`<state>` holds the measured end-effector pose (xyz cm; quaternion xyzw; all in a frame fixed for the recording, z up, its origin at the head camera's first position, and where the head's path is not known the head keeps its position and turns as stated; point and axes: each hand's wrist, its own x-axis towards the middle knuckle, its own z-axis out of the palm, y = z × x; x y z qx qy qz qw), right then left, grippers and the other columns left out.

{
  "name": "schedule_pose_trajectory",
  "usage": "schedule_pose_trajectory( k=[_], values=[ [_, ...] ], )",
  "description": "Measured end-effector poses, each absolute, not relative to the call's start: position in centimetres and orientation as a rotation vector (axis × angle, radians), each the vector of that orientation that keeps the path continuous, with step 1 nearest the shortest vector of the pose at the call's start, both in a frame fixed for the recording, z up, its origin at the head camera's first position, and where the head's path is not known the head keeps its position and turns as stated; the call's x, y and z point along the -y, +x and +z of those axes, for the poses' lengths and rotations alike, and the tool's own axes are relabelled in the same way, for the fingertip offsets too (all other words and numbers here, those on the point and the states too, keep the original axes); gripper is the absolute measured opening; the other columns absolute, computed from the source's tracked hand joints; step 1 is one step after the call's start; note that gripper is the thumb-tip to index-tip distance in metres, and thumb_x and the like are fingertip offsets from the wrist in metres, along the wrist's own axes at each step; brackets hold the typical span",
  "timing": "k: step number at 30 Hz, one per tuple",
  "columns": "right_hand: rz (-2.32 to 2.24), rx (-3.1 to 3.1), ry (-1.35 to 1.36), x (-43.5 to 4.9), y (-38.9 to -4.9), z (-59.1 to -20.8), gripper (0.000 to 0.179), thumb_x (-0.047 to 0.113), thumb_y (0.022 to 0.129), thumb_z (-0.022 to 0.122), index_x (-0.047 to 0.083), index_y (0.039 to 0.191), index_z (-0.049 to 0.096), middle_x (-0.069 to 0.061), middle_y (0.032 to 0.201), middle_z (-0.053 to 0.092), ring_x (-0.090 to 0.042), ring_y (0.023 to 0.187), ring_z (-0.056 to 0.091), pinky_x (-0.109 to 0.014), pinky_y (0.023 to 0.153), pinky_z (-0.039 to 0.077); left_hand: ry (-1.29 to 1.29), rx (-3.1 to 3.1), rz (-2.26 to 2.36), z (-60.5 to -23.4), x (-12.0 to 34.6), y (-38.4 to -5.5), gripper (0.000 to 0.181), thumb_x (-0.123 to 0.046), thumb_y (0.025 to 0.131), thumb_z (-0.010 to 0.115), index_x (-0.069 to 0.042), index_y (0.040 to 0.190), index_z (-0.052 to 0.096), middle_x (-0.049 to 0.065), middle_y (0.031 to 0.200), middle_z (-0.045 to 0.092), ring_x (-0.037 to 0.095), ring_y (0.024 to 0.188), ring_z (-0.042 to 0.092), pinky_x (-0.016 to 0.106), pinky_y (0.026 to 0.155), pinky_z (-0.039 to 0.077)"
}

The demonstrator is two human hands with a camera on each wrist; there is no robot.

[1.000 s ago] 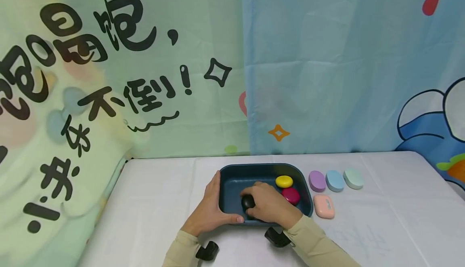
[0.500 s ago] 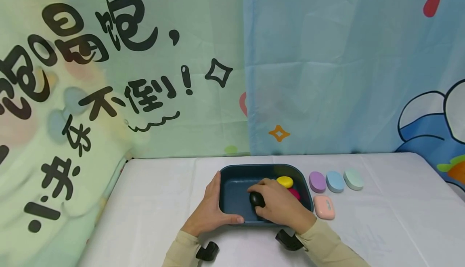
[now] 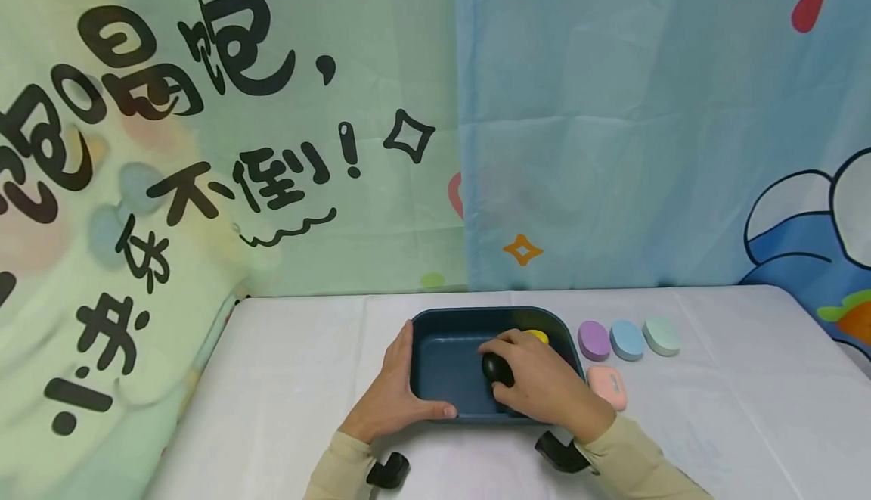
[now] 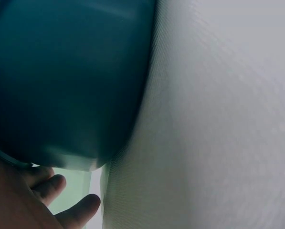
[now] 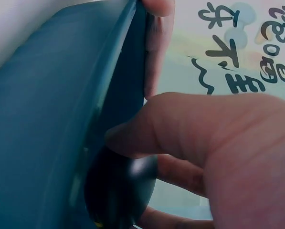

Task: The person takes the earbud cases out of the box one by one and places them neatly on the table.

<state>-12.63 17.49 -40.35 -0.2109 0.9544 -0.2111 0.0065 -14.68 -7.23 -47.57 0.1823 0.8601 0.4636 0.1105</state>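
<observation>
Inside a dark blue rectangular tray, my right hand holds a smooth black egg-shaped object between thumb and fingers. The right wrist view shows the thumb pressed on the glossy black object, low within the tray wall. My left hand braces the tray's front left corner, its straight fingers along the left side and its thumb along the front rim. In the left wrist view, fingers extend beside the tray's outer wall. A yellow oval piece peeks out behind my right hand.
Right of the tray, purple, light blue and mint oval pieces stand in a row on the white tablecloth. A peach rounded-square piece sits in front of them, partly behind my right wrist. Printed curtains hang behind the table.
My right hand has slid the black object rightward within the tray, covering the magenta piece and most of the yellow one. The left hand and tray have stayed put.
</observation>
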Motion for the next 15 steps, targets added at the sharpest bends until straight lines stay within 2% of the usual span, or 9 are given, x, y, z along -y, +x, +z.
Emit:
schedule_pose_trajectory(
  k=[9,15],
  values=[
    [-0.605,-3.026,-0.671,-18.9,-11.9,-39.7,0.043,0.014,0.084,0.077,0.007,0.125,0.068,-0.016,0.125,0.061,-0.037,0.116,0.058,-0.053,0.094,0.05,0.563,-2.529,1.385,-47.7,7.2,-14.7,0.137,-0.047,0.073,0.09,-0.02,0.162,-0.01,0.009,0.169,-0.003,0.025,0.154,0.001,0.056,0.117,0.024],
    [-0.622,-3.072,-0.721,-20.0,-11.7,-39.7,0.044,0.012,0.082,0.078,0.006,0.124,0.068,-0.018,0.124,0.061,-0.037,0.115,0.058,-0.051,0.09,0.052,0.568,-2.538,1.388,-47.7,7.2,-14.7,0.136,-0.047,0.072,0.09,-0.019,0.162,-0.009,0.01,0.169,-0.002,0.025,0.154,0.001,0.055,0.116,0.025]
  ],
)
